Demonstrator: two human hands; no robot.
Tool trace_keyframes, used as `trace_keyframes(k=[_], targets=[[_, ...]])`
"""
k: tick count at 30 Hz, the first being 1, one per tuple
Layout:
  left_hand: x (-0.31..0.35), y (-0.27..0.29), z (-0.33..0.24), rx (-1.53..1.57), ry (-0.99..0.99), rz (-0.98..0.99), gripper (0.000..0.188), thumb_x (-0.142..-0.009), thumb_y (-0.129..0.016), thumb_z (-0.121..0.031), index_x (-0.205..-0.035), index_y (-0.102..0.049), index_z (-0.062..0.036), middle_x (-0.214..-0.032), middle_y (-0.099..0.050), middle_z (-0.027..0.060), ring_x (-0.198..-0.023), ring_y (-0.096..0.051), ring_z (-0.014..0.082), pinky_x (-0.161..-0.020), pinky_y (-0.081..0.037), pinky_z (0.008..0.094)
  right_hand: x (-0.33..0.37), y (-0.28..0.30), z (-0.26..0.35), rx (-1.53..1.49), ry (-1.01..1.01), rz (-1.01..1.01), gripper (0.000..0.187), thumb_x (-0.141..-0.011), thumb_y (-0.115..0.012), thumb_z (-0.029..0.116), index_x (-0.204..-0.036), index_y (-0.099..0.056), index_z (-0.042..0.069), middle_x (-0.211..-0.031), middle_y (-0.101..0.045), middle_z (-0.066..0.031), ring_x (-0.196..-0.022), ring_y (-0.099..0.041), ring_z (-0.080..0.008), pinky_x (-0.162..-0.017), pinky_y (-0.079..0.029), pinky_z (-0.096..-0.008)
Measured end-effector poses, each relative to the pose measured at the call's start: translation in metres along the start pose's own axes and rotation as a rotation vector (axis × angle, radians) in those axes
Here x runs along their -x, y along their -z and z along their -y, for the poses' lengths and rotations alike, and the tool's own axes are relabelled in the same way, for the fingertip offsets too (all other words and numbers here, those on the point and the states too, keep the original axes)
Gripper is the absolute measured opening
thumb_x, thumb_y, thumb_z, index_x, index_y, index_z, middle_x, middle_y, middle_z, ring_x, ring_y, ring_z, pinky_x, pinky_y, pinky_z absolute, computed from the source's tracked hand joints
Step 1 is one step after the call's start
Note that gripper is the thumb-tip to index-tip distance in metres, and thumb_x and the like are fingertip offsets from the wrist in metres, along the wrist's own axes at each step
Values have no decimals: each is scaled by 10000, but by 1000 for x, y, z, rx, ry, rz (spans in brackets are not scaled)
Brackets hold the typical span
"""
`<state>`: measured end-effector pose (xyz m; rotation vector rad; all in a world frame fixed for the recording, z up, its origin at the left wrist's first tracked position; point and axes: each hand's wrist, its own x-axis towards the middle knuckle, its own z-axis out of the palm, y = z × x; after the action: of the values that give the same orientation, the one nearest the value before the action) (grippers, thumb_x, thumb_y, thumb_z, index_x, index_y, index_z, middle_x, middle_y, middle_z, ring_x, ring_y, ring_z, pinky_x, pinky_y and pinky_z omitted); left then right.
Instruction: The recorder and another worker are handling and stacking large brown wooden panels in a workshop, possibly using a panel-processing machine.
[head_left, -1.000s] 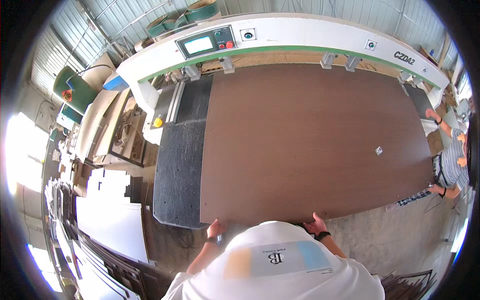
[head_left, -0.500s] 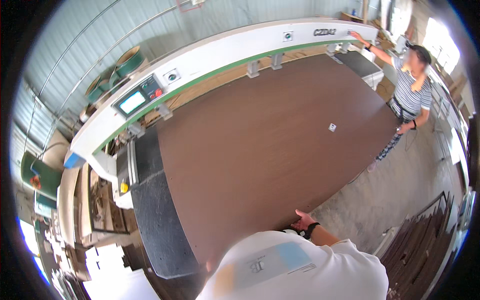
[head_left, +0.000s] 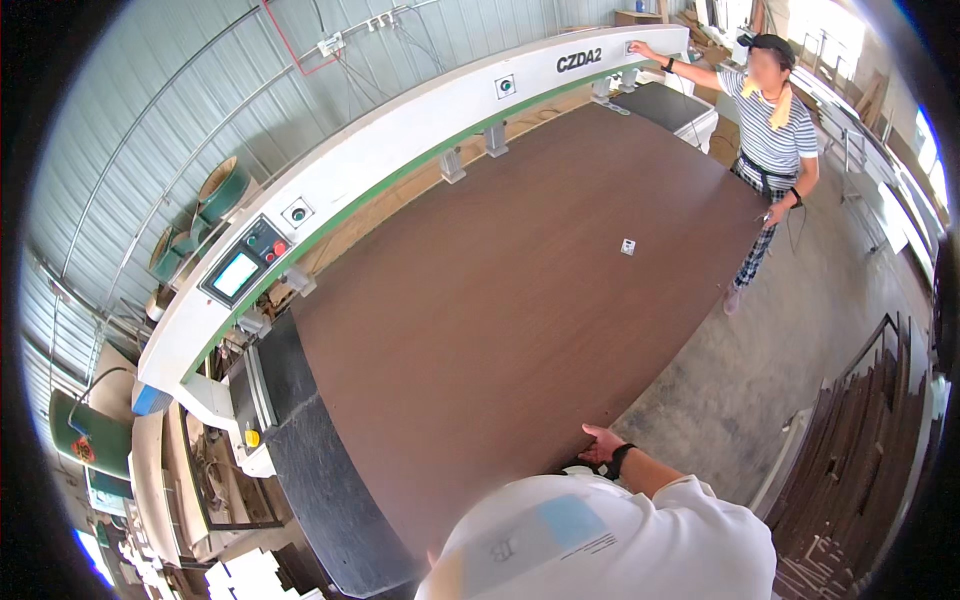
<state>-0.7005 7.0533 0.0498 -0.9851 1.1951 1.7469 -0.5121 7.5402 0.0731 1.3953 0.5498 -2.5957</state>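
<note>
A large brown board (head_left: pixel 470 310) lies flat across the machine's black bed (head_left: pixel 330 480). At its near edge, right of my body, my right hand (head_left: pixel 602 446) grips the rim, thumb on top and the other fingers partly hidden; a black band is round the wrist. Of my left hand (head_left: pixel 432 558), only a sliver shows beside my white shirt at the near left edge of the board, so its fingers are hidden. A small white label (head_left: pixel 628 247) sits on the board's upper surface.
A long white beam (head_left: pixel 400 130) with a control screen (head_left: pixel 235 275) spans the far side above metal clamps. At the far right a co-worker (head_left: pixel 775 140) reaches to the beam's end, other hand at the board's edge. Dark strips (head_left: pixel 850 470) are stacked at lower right.
The view has shifted, so the machine, board and co-worker sit further left in the picture. My right hand stays at the board's edge, and the co-worker's arm still reaches to the beam.
</note>
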Motion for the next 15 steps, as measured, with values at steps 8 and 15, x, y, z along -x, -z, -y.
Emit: trace_keyframes(k=[8, 15], targets=[[3, -13, -3, -48, -5, -1, 461, -847, -503, -497, -713, -634, -76, -688, -652, 113, -612, -596, 241, -548, -465, 352, -7, 3, -4, 60, 4, -39, 555, -785, -641, 422, -1182, -456, 82, -1081, -571, -118, -909, -593, -242, -761, -535, -375], [9, -18, -3, -74, -15, 0, 468, -848, -496, -505, -709, -631, -78, -688, -651, 114, -608, -592, 238, -543, -460, 350, 50, -34, 11, 21, -20, 37, 553, -786, -644, 409, -1193, -450, 89, -1108, -571, -120, -934, -591, -240, -782, -523, -371]])
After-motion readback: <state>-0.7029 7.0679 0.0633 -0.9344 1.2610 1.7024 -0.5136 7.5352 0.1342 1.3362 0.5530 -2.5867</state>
